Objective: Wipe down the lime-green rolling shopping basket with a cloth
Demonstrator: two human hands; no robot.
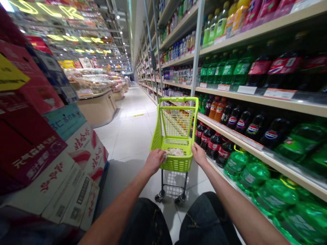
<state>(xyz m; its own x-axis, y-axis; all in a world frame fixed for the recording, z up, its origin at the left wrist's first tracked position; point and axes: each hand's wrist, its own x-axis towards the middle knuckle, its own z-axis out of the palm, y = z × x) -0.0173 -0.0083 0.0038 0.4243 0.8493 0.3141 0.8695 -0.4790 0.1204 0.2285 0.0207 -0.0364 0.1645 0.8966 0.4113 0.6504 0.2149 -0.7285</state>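
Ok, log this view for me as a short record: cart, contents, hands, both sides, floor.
Cart: bright green, upright, on wheels
Contents: pale crumpled bundle
Left hand: at the near-left rim, beside the bundle; exact grip unclear
Right hand: holding the right edge
Right side: shelves of drink bottles
Left side: stacked boxes
Floor: light tiles

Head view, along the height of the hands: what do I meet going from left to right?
Stacked cartons, pale floor, left hand, pale crumpled material in the yellow-green cart, right hand, dark bottles with red labels, large green bottles.
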